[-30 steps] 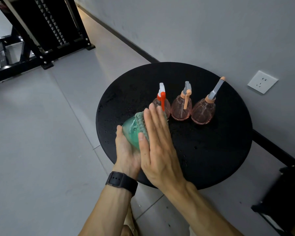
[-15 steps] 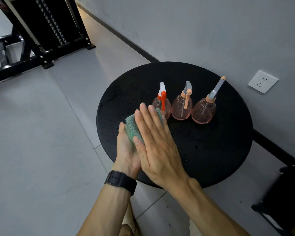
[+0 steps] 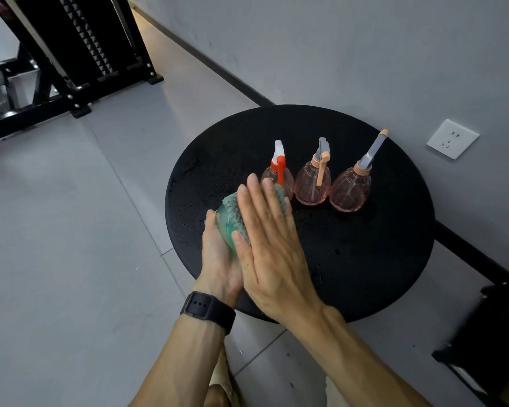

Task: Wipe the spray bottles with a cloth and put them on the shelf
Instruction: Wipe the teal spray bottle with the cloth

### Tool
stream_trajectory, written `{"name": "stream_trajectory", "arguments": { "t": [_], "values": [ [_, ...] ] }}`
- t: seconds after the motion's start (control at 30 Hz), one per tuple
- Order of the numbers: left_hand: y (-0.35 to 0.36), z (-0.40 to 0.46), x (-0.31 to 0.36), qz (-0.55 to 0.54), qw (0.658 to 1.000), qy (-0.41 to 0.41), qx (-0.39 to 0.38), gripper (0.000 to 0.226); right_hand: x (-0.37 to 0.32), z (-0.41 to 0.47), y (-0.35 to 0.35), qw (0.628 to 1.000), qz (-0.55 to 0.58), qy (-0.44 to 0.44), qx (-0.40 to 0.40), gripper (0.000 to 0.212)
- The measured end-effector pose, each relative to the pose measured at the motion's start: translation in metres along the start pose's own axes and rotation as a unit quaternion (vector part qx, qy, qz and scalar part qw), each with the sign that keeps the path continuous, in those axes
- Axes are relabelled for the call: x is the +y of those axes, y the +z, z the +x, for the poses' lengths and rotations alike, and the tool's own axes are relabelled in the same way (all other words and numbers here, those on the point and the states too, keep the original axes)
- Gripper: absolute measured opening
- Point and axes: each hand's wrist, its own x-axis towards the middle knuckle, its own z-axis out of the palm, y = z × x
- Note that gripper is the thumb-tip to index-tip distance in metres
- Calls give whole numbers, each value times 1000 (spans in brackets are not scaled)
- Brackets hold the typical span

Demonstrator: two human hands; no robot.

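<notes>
Hands are working together over the near-left part of the round black table (image 3: 365,274): the left hand (image 3: 221,259), a dark watch (image 3: 207,308) on its wrist, is cupping the green bottle (image 3: 225,224) from below, fingers apparently curling around it, though most of them are hiding underneath. Pressing down on top, the right hand (image 3: 271,245) is lying flat with straight fingers on the teal cloth (image 3: 235,207), which is draping over that bottle. Just beyond the fingertips, three pink spray bottles are standing upright: the red-trigger bottle (image 3: 278,174) nearest, the middle bottle (image 3: 313,183), then the far-right bottle (image 3: 351,189).
</notes>
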Motion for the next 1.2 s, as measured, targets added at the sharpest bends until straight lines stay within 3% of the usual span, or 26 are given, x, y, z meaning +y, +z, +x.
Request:
{"name": "stream_trajectory", "arguments": {
  "t": [0.17, 0.33, 0.47, 0.7, 0.83, 0.97, 1.2],
  "values": [
    [3, -4, 0, 35, 999, 11, -20, 82, -3, -2, 2, 999, 17, -26, -21, 49],
    [1, 2, 3, 50, 998, -12, -19, 76, 4, 2, -4, 999, 31, 8, 14, 52],
    [0, 4, 4, 71, 997, -17, -5, 80, 8, 5, -8, 994, 104, 40, 19, 51],
    [-1, 1, 11, 177, 984, -14, 21, 68, 14, 9, -23, 916, 325, 233, -38, 45],
    [-1, 0, 10, 245, 969, -16, -6, 57, 23, 6, -24, 896, 330, 281, -95, 46],
    [4, -5, 9, 246, 966, -21, -71, 62, 23, 5, -27, 895, 311, 283, -149, 46],
    [2, -9, 13, 317, 947, -13, -46, 44, 21, 9, -31, 900, 293, 260, -193, 56]
  ]
}}
